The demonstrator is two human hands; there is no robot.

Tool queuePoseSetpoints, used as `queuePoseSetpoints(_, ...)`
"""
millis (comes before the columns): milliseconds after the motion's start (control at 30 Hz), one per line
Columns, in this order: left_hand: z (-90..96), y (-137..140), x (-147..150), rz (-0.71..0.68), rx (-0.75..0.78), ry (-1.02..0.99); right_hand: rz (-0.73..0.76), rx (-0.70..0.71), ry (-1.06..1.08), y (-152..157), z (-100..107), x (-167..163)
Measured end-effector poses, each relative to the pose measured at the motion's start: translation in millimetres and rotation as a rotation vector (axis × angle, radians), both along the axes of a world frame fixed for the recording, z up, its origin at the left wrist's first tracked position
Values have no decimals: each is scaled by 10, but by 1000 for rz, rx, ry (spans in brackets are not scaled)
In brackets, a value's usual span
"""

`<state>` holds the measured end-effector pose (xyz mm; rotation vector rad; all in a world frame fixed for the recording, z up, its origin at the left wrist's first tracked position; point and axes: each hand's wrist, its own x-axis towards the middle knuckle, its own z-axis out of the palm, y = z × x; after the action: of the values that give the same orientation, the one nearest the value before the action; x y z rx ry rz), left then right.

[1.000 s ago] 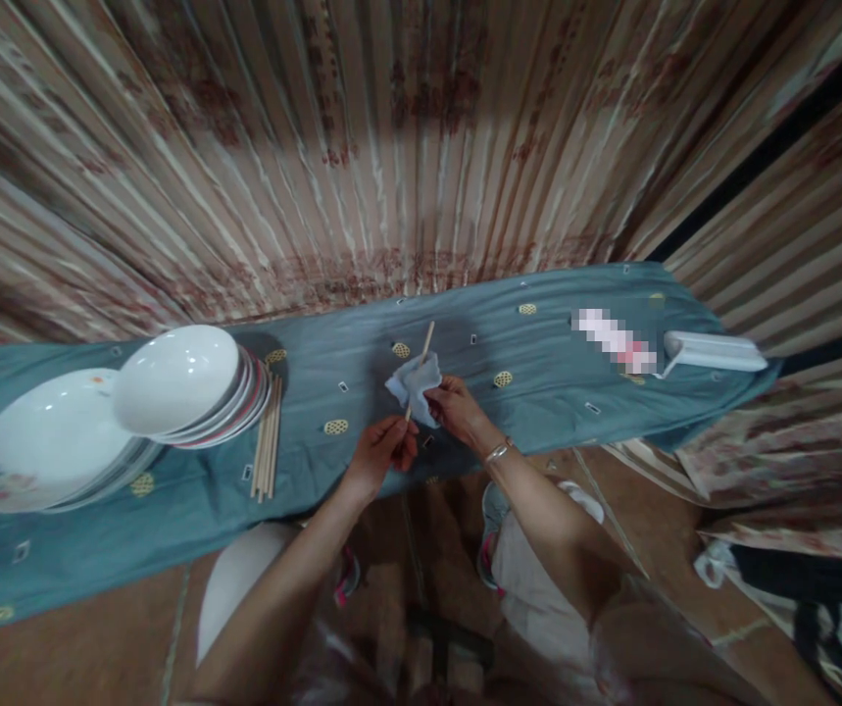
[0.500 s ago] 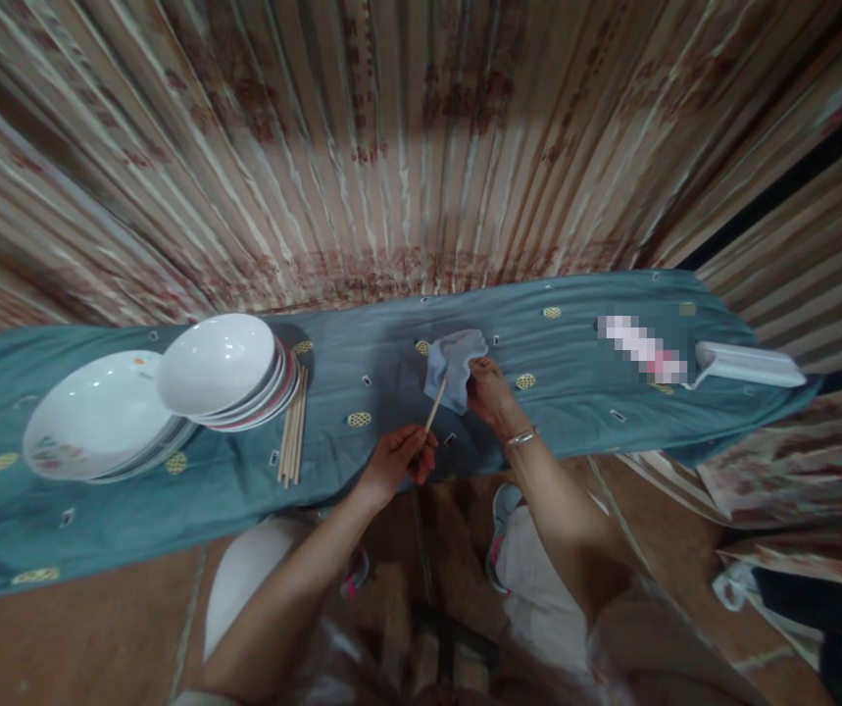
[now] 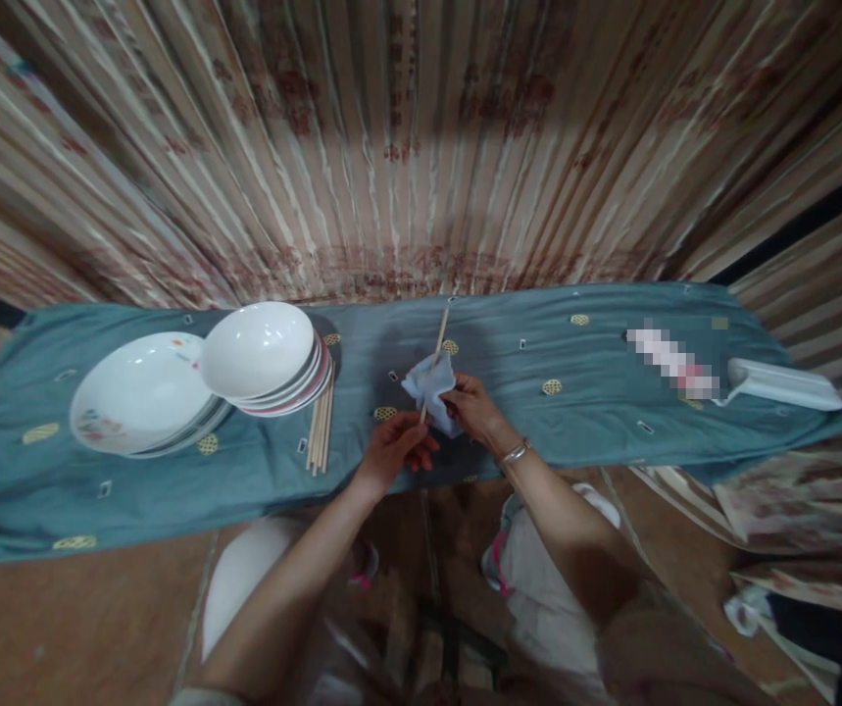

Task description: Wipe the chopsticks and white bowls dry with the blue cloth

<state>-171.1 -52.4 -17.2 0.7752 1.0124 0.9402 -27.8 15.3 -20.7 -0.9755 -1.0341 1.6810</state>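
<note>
Between my hands is a single wooden chopstick [image 3: 441, 331], slanting up and away from me. My left hand [image 3: 396, 446] pinches its near end. A pale blue cloth [image 3: 431, 385] is wrapped about the chopstick's lower part, and my right hand [image 3: 469, 404] grips the cloth from the right with closed fingers. To the left, several more chopsticks [image 3: 321, 431] lie side by side on the table. Next to them stands a stack of white bowls [image 3: 259, 353], and a stack of large floral plates [image 3: 133, 392] is farther left.
A blue-green patterned cloth covers the narrow table [image 3: 597, 422]. Toward its right end lie a blurred pinkish item [image 3: 674, 363] and a white holder-like object [image 3: 784, 384]. A pleated curtain [image 3: 362, 167] hangs right behind the table.
The cloth has slid down the chopstick toward my left hand, so the far end now sticks out above it. My head view has shifted slightly left.
</note>
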Motion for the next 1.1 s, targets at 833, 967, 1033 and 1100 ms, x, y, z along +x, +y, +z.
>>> queuePoseSetpoints(833,244,372,-373,424,190,-6,528,-36,-152,-146,76,133)
queuePoseSetpoints(967,330,386,-382,431,190,-93,582,-58,-169,-138,48,191)
queuePoseSetpoints(1033,357,376,-389,449,185,-98,556,-53,-171,-110,37,252)
queuePoseSetpoints(1100,367,355,-395,465,181,-92,501,-40,-164,-65,40,346)
